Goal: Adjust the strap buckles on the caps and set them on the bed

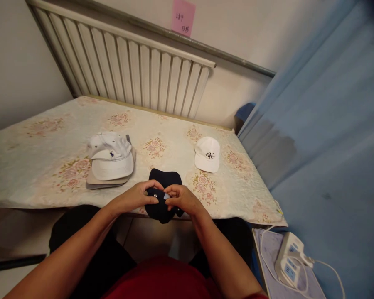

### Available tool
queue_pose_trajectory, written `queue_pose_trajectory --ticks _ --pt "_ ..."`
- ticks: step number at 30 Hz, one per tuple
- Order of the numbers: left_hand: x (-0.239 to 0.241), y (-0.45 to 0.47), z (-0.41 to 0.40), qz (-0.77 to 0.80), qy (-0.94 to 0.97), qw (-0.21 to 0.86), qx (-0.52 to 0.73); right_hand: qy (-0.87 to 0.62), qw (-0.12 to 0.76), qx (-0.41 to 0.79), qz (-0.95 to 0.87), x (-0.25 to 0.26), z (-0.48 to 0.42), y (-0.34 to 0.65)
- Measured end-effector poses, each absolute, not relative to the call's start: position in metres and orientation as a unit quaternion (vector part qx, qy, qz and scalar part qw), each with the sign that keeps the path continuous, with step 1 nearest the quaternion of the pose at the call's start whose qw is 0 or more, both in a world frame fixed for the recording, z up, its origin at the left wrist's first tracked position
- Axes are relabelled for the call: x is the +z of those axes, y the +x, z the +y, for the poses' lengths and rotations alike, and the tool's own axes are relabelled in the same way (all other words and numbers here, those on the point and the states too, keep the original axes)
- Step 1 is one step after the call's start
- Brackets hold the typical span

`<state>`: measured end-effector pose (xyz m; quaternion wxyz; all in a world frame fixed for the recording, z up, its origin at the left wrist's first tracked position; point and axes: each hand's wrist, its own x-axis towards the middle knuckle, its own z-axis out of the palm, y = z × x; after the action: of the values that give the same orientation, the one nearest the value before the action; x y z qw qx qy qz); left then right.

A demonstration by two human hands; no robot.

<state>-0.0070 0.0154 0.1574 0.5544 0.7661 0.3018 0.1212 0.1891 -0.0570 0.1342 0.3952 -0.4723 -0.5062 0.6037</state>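
A black baseball cap point(162, 214) is held at the near edge of the bed, partly resting on it. My left hand point(140, 194) is closed on the cap's left side, thumb on top near a small light mark. My right hand point(181, 198) pinches the cap's right side, where a small grey tab shows between the fingers. To the left lies a stack of caps with a white cap point(112, 160) on top and a beige brim point(107, 181) under it. On the right, a white cap with black letters point(207, 154) sits by itself.
The caps lie on a bed with a floral cover point(171, 128). Behind it stands a white radiator point(137, 70). A blue curtain point(314, 137) hangs at the right, above a small table point(272, 253) holding a white power strip point(288, 259) with cables.
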Motion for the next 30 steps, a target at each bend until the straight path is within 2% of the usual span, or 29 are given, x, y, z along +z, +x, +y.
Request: queue_pose_trajectory --ticks 5,13,15,18,21,23,26,30 --pt "0.146 0.000 0.009 0.335 0.739 0.558 0.176 -0.459 0.450 0.604 -0.471 0.132 -0.059 0.187" --pt "0.139 0.005 0.007 0.352 0.718 0.553 0.234 -0.477 0.463 0.571 -0.481 0.137 -0.061 0.183" --pt "0.139 0.007 0.006 0.360 0.713 0.544 0.255 -0.503 0.467 0.525 -0.504 0.140 -0.062 0.180" --pt "0.137 0.010 0.004 0.372 0.696 0.554 0.267 -0.555 0.458 0.382 -0.580 0.144 -0.067 0.174" --pt "0.136 0.013 0.002 0.373 0.686 0.564 0.268 -0.587 0.398 0.227 -0.667 0.144 -0.071 0.168" --pt "0.138 0.013 0.002 0.369 0.686 0.566 0.271 -0.602 0.351 0.168 -0.697 0.142 -0.073 0.166" --pt "0.143 0.011 0.004 0.348 0.689 0.584 0.252 -0.619 0.318 0.140 -0.704 0.138 -0.074 0.164" --pt "0.148 0.004 0.006 0.320 0.686 0.617 0.217 -0.614 0.338 0.165 -0.694 0.136 -0.075 0.164"
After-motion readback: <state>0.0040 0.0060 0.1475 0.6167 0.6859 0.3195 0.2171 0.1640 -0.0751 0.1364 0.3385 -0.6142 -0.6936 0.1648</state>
